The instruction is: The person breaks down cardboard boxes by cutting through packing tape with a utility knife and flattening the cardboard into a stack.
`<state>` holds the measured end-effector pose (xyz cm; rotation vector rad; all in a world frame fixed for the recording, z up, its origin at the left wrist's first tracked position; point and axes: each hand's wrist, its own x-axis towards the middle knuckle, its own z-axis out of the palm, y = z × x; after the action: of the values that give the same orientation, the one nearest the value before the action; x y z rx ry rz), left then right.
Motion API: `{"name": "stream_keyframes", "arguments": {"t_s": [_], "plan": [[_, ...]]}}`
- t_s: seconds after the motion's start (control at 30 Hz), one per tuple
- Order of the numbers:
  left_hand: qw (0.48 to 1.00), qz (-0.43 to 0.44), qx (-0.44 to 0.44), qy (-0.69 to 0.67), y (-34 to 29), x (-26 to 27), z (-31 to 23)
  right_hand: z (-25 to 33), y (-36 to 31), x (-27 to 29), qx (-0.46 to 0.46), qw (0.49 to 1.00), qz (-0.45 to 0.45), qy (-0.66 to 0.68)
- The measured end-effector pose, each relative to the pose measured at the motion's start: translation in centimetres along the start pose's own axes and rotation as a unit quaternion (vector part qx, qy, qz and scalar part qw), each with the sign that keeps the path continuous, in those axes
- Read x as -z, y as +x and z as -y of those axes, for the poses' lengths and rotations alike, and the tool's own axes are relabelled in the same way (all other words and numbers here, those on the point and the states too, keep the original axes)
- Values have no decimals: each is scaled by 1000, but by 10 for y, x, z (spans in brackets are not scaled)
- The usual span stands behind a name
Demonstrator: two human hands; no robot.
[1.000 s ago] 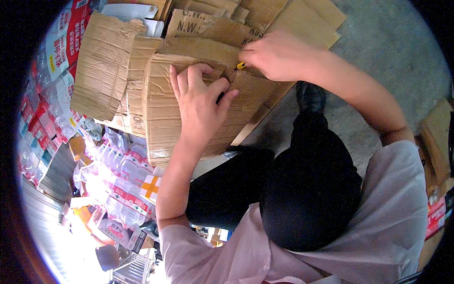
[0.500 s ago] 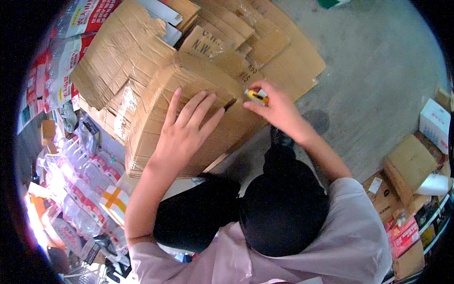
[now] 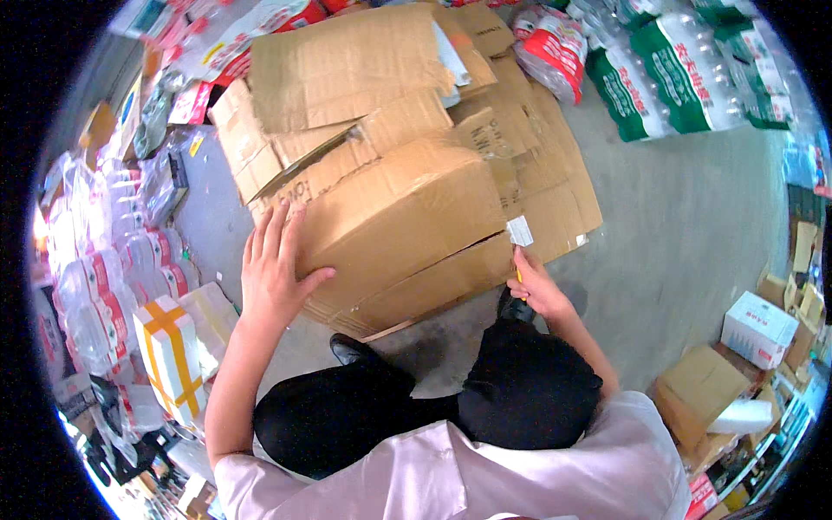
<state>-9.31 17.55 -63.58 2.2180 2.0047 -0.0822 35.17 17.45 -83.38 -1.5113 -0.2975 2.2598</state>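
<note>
A large brown cardboard box (image 3: 407, 221) lies before my knees, on top of flattened cardboard. A dark slit runs along its near side, widest toward the right end. My left hand (image 3: 279, 270) rests on the box's left end, fingers stretched and thumb apart, holding nothing. At the right near corner, my right hand (image 3: 542, 286) is closed round a yellow utility knife (image 3: 520, 276), mostly covered by the fingers. The blade cannot be made out. A white label (image 3: 519, 231) sits just beyond that hand.
Flattened cardboard sheets (image 3: 347, 69) are stacked behind the box. Wrapped packs of green-labelled bottles (image 3: 680, 74) stand at the far right. On the left are bottle packs (image 3: 95, 269) and a white box with orange tape (image 3: 169, 355). An open carton (image 3: 698, 386) stands at right.
My left hand has shifted from the box's top to its left end. My right hand, still holding the knife, is at the near corner. A longer slit shows, and the view has swung.
</note>
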Motion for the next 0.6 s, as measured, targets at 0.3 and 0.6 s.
{"name": "stream_keyframes", "arguments": {"t_s": [0.3, 0.6], "plan": [[865, 70, 178, -463, -16, -84, 135, -21, 21, 10, -24, 992, 57, 106], [802, 110, 237, -537, -33, -56, 107, -1, -34, 10, 52, 998, 14, 29]]}}
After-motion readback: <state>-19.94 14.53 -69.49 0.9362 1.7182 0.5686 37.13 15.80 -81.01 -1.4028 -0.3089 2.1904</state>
